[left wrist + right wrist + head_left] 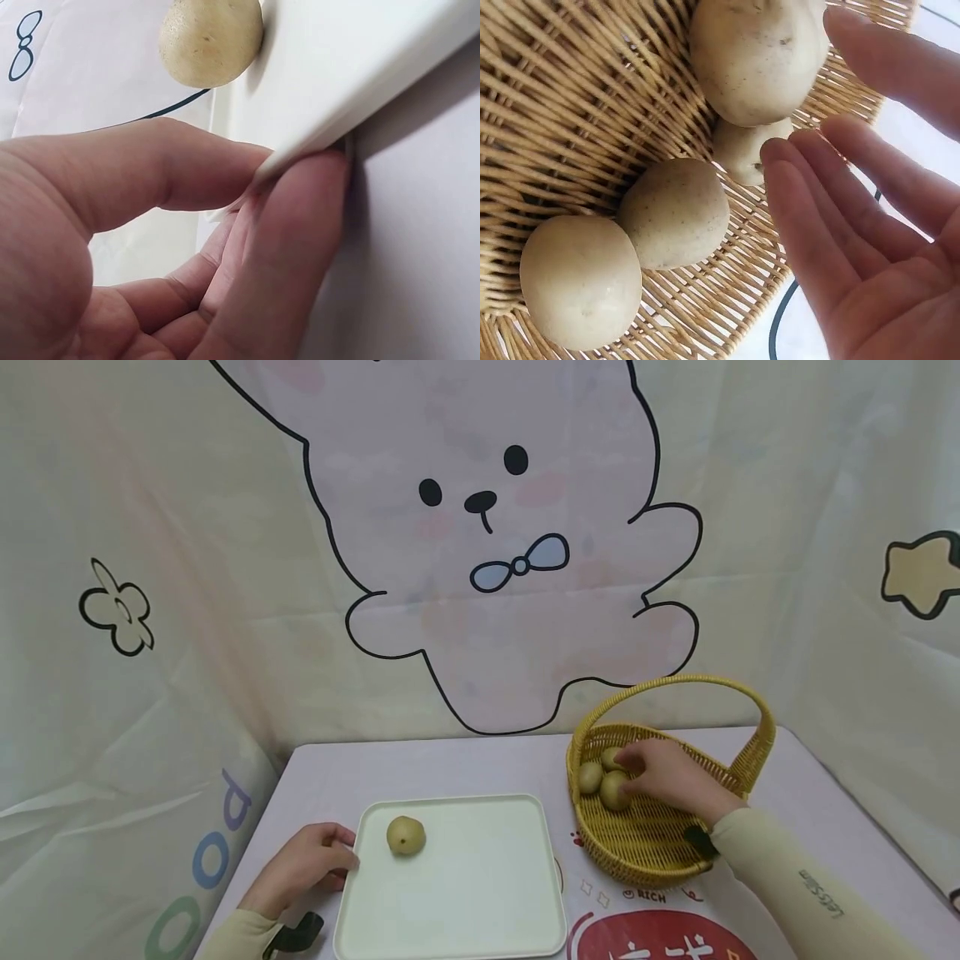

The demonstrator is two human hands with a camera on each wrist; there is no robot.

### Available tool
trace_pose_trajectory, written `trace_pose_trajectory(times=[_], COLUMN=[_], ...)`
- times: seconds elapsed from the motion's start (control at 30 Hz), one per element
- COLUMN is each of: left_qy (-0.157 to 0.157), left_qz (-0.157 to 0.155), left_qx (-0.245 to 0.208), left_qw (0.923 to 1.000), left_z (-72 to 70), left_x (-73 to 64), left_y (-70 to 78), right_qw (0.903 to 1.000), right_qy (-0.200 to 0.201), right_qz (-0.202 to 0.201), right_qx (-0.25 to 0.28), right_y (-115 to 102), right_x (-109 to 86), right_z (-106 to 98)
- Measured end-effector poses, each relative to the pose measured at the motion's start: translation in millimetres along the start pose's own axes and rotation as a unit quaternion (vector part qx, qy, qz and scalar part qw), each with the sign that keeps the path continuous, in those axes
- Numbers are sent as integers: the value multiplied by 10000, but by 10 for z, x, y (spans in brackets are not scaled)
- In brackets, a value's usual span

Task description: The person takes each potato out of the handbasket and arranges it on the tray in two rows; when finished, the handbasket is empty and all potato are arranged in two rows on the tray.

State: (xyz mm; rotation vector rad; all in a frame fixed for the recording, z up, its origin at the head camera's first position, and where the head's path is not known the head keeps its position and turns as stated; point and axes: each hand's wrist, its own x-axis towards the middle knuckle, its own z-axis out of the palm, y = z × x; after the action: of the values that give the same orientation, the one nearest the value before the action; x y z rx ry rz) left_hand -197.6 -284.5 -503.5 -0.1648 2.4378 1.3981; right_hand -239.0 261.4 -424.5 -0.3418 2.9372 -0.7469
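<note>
My left hand (303, 864) pinches the left rim of a white tray (480, 893) between thumb and finger, as the left wrist view shows closely. One potato (406, 836) sits on the tray near its far left corner. Over the wicker basket (637, 843) on the right, my right hand (678, 777) reaches in with spread, loosely bent fingers. Several potatoes lie inside the basket. In the right wrist view the thumb tip is right beside the largest-looking potato (757, 60), and the fingertips are close to a partly hidden potato (742, 150). Two more potatoes (675, 214) lie farther off.
The basket's tall handle (693, 681) arches over its far side, above the right hand. A red printed patch (660, 935) marks the tablecloth in front of the basket. Behind the table hangs a cloth backdrop (487, 635) with a bear drawing.
</note>
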Motion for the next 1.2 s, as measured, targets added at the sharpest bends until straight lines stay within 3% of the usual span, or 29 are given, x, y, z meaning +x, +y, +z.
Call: trace_pose_trajectory(times=[0.43,1.2], left_qy=[235,261], left_qz=[-205,-126], left_qx=[112,39], left_qw=[9995,9996], left_z=[33,46], left_x=[43,20], left_y=[0,-7], right_qw=[9997,9996], right_qy=[-181,-164], right_qz=[173,170], right_qx=[-77,-121], right_y=[26,21], right_x=[45,73], right_z=[83,152])
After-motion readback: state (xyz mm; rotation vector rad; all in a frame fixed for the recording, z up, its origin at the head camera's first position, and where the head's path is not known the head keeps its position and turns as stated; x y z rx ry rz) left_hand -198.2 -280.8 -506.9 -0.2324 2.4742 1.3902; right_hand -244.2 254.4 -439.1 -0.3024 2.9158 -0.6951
